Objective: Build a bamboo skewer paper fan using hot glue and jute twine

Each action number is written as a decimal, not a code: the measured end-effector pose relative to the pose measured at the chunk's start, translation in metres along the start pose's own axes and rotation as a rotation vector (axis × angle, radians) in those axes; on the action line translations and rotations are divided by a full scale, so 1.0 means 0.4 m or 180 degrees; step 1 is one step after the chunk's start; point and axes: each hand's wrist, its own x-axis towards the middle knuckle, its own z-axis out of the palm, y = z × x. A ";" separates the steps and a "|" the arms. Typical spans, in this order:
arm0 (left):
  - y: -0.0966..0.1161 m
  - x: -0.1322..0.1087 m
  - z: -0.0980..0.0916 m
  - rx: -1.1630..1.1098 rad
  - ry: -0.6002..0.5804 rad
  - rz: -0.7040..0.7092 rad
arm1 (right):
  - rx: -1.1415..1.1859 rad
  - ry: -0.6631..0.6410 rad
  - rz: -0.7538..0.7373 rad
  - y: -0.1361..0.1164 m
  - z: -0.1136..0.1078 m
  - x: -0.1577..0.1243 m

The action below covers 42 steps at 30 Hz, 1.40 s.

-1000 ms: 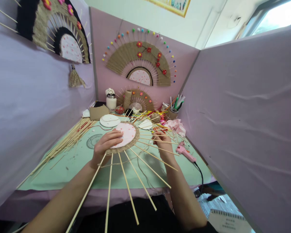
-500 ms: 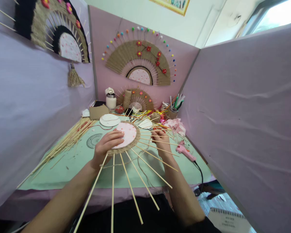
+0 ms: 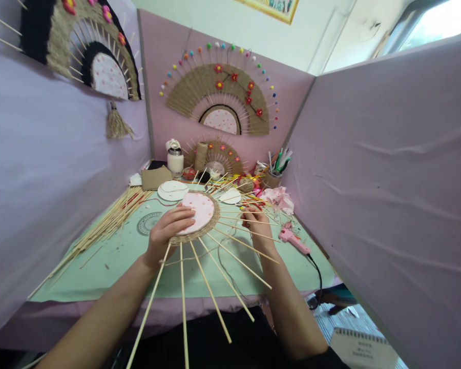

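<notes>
A half-made fan lies over a green mat (image 3: pixel 111 261): a pink dotted disc (image 3: pixel 197 210) ringed with woven jute, and several bamboo sticks (image 3: pixel 211 294) spreading out from it toward me. My left hand (image 3: pixel 169 230) rests on the disc's near-left edge with its fingers curled over the rim, holding it. Under the right-hand sticks, my right hand (image 3: pixel 255 220) has its fingers pinched together on something I cannot make out, perhaps a thin jute string that trails loosely below the fan.
A pink glue gun (image 3: pixel 294 242) with a black cord lies at the right of the mat. A bundle of loose sticks (image 3: pixel 107 220) lies at the left. White discs (image 3: pixel 173 190), a jar (image 3: pixel 175 160), a pen cup (image 3: pixel 273 177) and scraps crowd the back. Finished fans hang on the partition walls.
The fan has turned slightly, so the near sticks have swung to the right. My right hand has shifted a little among the sticks. The left hand stays on the disc.
</notes>
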 end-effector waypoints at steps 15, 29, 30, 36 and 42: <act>0.007 0.007 0.000 0.0089 0.0099 -0.0080 | -0.0408 0.1294 -0.1259 -0.046 -0.091 -0.092; -0.003 -0.009 0.005 0.0189 0.0052 -0.0072 | -0.1117 -0.0112 -0.1703 -0.058 0.047 -0.190; -0.003 -0.009 0.005 0.0177 0.0051 -0.0072 | -0.1107 -0.0090 -0.1691 -0.056 0.050 -0.189; 0.003 -0.001 0.006 0.0098 0.0023 -0.0087 | -0.1044 -0.0041 -0.1637 -0.058 0.056 -0.190; 0.008 0.001 0.004 0.0120 -0.0010 -0.0100 | -0.1037 -0.0026 -0.1608 -0.064 0.059 -0.193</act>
